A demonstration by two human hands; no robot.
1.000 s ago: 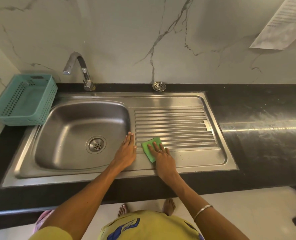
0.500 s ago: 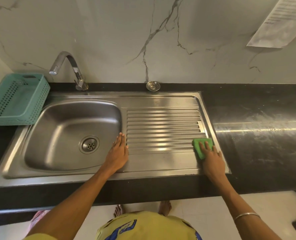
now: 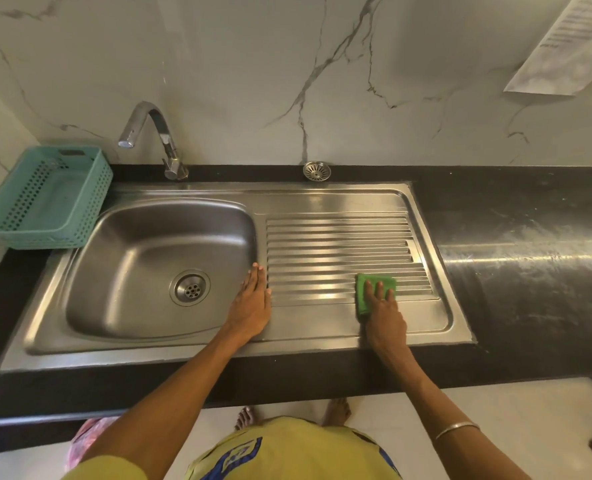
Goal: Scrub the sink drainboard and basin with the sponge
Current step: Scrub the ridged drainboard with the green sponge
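A steel sink is set into a black counter, with the basin (image 3: 138,258) on the left and a ribbed drainboard (image 3: 336,244) on the right. My right hand (image 3: 383,313) presses a green sponge (image 3: 370,289) flat onto the near right ribs of the drainboard, fingers spread over it. My left hand (image 3: 251,306) lies flat, fingers together, on the strip between basin and drainboard, holding nothing. The basin's drain (image 3: 190,288) is bare.
A curved tap (image 3: 156,133) stands behind the basin. A teal perforated basket (image 3: 45,199) sits on the counter at the left. A loose drain strainer (image 3: 317,170) lies by the wall. The black counter (image 3: 516,237) runs right, with wet streaks. A paper sheet (image 3: 564,46) hangs on the marble wall.
My right hand slid the sponge from the drainboard's left side to its right edge, then back a little towards the middle. My left hand stayed on the divider.
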